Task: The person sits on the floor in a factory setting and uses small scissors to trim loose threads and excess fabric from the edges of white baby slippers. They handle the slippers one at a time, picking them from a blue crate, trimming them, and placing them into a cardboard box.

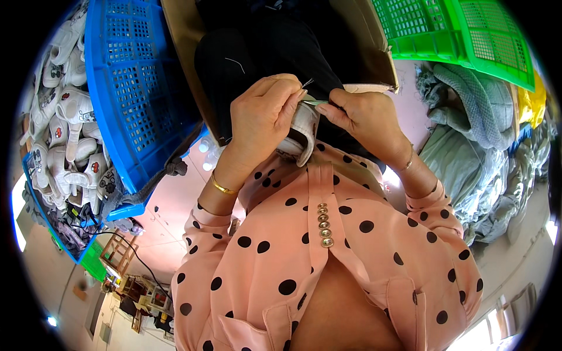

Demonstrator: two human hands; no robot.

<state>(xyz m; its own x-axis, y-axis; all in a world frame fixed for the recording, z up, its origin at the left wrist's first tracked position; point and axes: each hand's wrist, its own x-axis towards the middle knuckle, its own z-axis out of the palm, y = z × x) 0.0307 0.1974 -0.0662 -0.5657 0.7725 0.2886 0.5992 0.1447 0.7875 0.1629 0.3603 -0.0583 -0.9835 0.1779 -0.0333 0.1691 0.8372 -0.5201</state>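
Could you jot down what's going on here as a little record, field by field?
Left hand: grips a small white shoe
Right hand: pinches a thin tool at the shoe's edge
Left side: blue crate; white shoes heaped beside it
Right side: green crate; grey-green cloth
Clothing: pink polka-dot blouse

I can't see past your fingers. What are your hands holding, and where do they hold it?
The left hand grips a small white shoe around its top edge. The right hand pinches a thin greenish tool at its near end.
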